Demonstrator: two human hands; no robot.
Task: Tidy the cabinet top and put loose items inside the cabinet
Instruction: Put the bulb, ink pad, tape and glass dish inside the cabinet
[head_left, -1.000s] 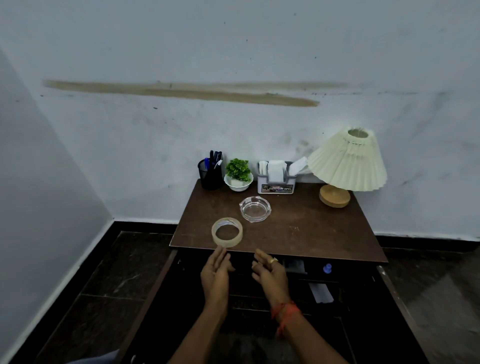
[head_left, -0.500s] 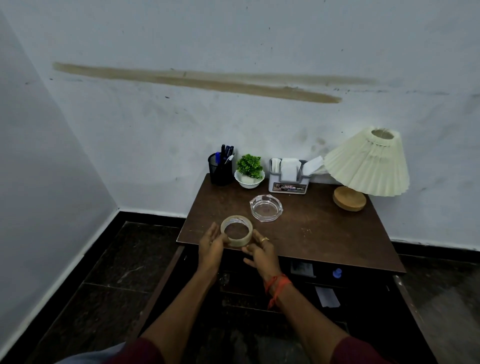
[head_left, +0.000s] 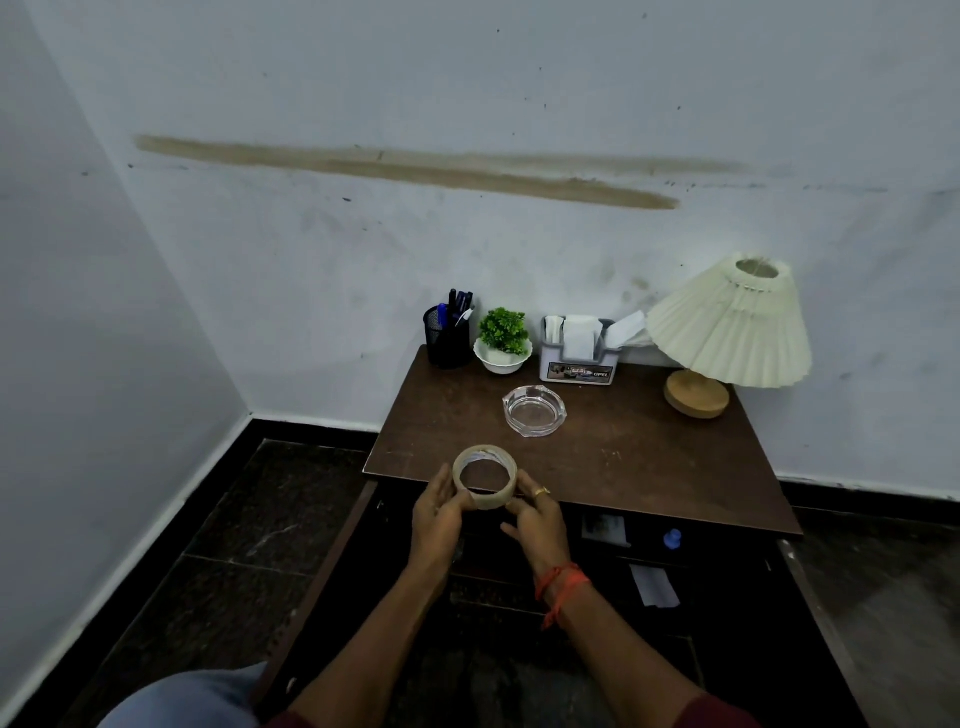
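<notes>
Brown wood makes up the counter (head_left: 649, 447), the flat top of a dark cabinet standing against a stained white wall. In the head view, both hands meet at its near edge around a beige, translucent roll of adhesive tape (head_left: 484, 478). The left hand (head_left: 436, 514) curls its fingers round the roll's left side, with the thumb laid along the front. The right hand (head_left: 535, 519) grips the right side with bent fingers, one of them wearing a gold ring (head_left: 542, 491); an orange thread band (head_left: 561, 587) circles that wrist. The roll stands tilted with its open hole towards the camera and overlaps the counter's front edge. Whether it rests on the wood or is held just above it cannot be told.

Farther back, near the middle of the counter, lies a clear glass ashtray (head_left: 535, 410), well apart from the roll. Along the wall stand a black mesh pen holder (head_left: 447, 338) with pens in it, just beside a small green plant in a white bowl (head_left: 503, 340). Next comes a grey and white tissue box (head_left: 577, 353). At the right is a lamp with a cream pleated shade (head_left: 727, 327) on a round wooden base.

Below the counter's front edge, the dark cabinet interior shows a white slip of paper (head_left: 654, 587) and a small blue object (head_left: 672, 538). Dark stone floor (head_left: 270, 519) lies to the left.
</notes>
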